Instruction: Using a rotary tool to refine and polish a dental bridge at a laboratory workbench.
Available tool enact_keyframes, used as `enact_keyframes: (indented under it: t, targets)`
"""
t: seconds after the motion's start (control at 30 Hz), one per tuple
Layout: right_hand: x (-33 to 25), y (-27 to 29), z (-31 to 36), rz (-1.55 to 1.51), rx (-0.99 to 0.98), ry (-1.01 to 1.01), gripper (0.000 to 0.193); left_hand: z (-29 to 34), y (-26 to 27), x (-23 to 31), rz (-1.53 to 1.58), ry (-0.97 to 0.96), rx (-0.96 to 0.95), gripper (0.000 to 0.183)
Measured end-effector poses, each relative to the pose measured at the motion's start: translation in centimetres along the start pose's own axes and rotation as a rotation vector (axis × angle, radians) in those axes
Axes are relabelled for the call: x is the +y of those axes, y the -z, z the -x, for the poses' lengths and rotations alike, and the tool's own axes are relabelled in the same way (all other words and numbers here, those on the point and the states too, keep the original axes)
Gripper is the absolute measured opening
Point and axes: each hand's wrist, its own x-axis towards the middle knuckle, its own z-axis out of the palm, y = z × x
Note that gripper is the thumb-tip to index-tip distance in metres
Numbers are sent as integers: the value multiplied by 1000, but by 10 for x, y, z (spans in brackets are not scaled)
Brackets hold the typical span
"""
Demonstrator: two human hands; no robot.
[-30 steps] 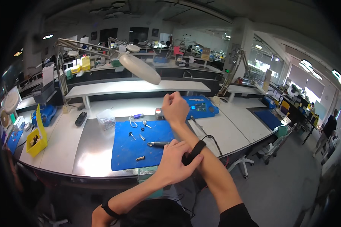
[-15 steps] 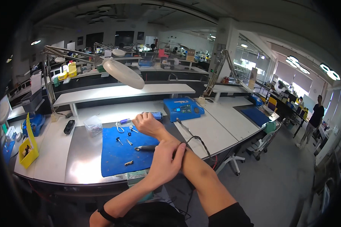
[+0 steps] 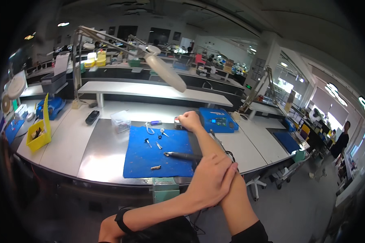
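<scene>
My left hand (image 3: 212, 178) lies across my right forearm (image 3: 229, 188), its fingers wrapped round it. My right hand (image 3: 189, 120) reaches to the far right corner of a blue mat (image 3: 146, 150), in front of a blue control unit (image 3: 219, 120) with a lit display. Its fingers are curled in at a small dark round object (image 3: 177, 120), whose kind I cannot make out. Beside my forearm, a dark rotary handpiece (image 3: 182, 155) lies on the mat, its tip pointing left. Several small tool bits (image 3: 159, 145) and a brownish piece (image 3: 155, 167) lie there too.
A magnifier lamp (image 3: 164, 73) overhangs the bench. Left of the mat are a clear plastic box (image 3: 121, 120), a black device (image 3: 92, 117) and an open yellow box (image 3: 39, 135). A green block (image 3: 165, 189) juts from the front edge. A person (image 3: 340, 141) stands far right.
The view has swung, shifting the bench rightward in the picture. My right hand has moved farther right over the mat's far edge, towards the control unit. My left hand stays on the forearm.
</scene>
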Motion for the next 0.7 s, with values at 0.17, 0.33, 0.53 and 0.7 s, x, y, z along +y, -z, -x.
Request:
enact_keyframes:
  t: [0.17, 0.33, 0.53, 0.7]
  targets:
    - [4, -12, -14, -1099, 12, -608, 15, 23, 7, 8, 47, 100, 70, 15]
    - [33, -10, -36, -1877, 143, -926, 11, 20, 4, 18, 1, 105, 98, 20]
    - [20, -13, -14, 47, 470, -106, 27, 13, -4, -26, 51, 139, -50, 24]
    - [-95, -30, 40, 495, 170, 433, 25, 11, 0, -31, 53, 12, 32, 25]
